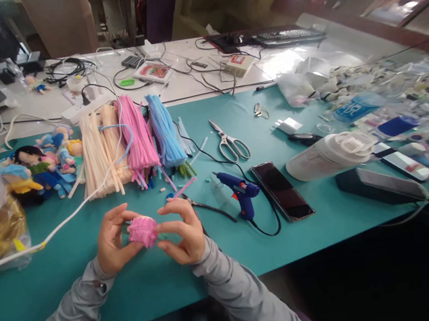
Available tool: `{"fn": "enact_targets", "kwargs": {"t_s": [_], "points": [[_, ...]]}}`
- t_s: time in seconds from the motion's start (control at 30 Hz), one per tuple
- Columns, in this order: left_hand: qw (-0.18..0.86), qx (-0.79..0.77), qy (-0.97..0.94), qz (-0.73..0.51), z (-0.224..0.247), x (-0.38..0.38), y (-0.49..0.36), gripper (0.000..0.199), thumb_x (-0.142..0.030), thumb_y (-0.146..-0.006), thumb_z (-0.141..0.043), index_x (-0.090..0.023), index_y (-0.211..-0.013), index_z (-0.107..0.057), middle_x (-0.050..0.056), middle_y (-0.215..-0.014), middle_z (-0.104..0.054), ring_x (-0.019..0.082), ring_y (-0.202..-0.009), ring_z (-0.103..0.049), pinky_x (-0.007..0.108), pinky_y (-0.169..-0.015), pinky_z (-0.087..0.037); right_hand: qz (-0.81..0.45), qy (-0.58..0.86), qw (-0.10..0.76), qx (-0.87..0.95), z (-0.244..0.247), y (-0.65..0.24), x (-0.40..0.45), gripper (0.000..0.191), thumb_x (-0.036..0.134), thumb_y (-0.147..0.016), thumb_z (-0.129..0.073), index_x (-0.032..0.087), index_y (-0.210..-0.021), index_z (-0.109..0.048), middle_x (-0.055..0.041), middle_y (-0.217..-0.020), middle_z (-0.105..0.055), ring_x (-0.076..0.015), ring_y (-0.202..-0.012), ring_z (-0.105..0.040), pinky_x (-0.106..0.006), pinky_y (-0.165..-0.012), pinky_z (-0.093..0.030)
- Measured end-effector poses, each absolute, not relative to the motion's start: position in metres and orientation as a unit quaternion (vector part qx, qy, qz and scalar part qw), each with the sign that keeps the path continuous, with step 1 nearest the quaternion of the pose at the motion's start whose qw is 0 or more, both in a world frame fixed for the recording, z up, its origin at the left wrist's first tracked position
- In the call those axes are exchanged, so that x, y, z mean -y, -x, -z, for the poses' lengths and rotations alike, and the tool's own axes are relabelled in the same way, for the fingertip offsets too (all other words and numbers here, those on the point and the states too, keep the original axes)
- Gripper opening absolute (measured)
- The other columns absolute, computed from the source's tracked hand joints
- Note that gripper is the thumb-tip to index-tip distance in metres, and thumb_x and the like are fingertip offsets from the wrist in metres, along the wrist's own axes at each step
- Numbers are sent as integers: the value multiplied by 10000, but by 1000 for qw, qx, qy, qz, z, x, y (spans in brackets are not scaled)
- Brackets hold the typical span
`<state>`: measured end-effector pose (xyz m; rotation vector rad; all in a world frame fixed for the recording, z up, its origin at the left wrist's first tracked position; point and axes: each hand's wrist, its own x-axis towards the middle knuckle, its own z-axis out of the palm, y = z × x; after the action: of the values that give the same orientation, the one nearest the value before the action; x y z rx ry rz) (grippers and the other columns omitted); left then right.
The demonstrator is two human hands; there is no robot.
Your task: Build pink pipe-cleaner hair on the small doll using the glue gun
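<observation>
Mat (139,301) under pink pc (143,231), chairs (57,22) bhnd

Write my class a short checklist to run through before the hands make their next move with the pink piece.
1. Pink piece supported: ok, it sits between the thumb and fingers of the left hand.
2. Right hand gripping it firmly: cannot tell; its fingertips are at the piece's right edge.
3. Scissors apart from both hands: ok, they lie on the teal surface, beyond the right hand.
4. Glue gun standing upright: not ok, it lies on its side.
5. Glue gun cool: cannot tell from a picture.
6. Pink bundle untouched by the hands: ok, it lies beyond them.
</observation>
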<state>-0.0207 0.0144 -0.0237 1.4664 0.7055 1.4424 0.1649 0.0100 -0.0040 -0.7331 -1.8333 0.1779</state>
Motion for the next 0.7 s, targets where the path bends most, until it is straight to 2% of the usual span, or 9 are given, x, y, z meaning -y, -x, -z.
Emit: {"fn": "enact_targets", "kwargs": {"t_s": [0.1, 0.27, 0.5, 0.7], "points": [[472, -277, -600, -584, 24, -14, 21, 597, -269, -749, -769, -247, -1283, -503, 60, -940, -709, 187, -805, -681, 278, -658, -521, -87, 313, 537, 778, 7, -165, -10, 271, 410, -899, -526, 218, -1050, -643, -114, -1055, -611, -254, -947, -598, -486, -902, -486], [471, -276, -612, -572, 25, -12, 21, 619, -264, -743, -770, -244, -1294, -488, 64, -940, -706, 194, -810, -682, 285, -660, -528, -100, 330, 497, 796, 10, -166, -11, 243, 427, -883, -541, 226, -951, -660, -117, -1085, -600, -265, -975, -590, -511, -943, -461], [468, -279, -613, -573, 24, -13, 22, 626, -265, -739, -772, -247, -1301, -497, 56, -929, -704, 185, -795, -673, 276, -644, -525, -115, 299, 544, 776, 9, -164, -10, 249, 402, -882, -547, 228, -1044, -618, -115, -1091, -599, -259, -974, -589, -502, -944, -455], [458, -281, -617, -575, 23, -13, 20, 636, -275, -732, -775, -232, -1301, -494, 58, -910, -703, 188, -779, -676, 295, -662, -526, -95, 293, 523, 795, 8, -164, -10, 186, 393, -845, -599, 257, -966, -637, -87, -1080, -600, -240, -941, -596, -500, -956, -443]]}}
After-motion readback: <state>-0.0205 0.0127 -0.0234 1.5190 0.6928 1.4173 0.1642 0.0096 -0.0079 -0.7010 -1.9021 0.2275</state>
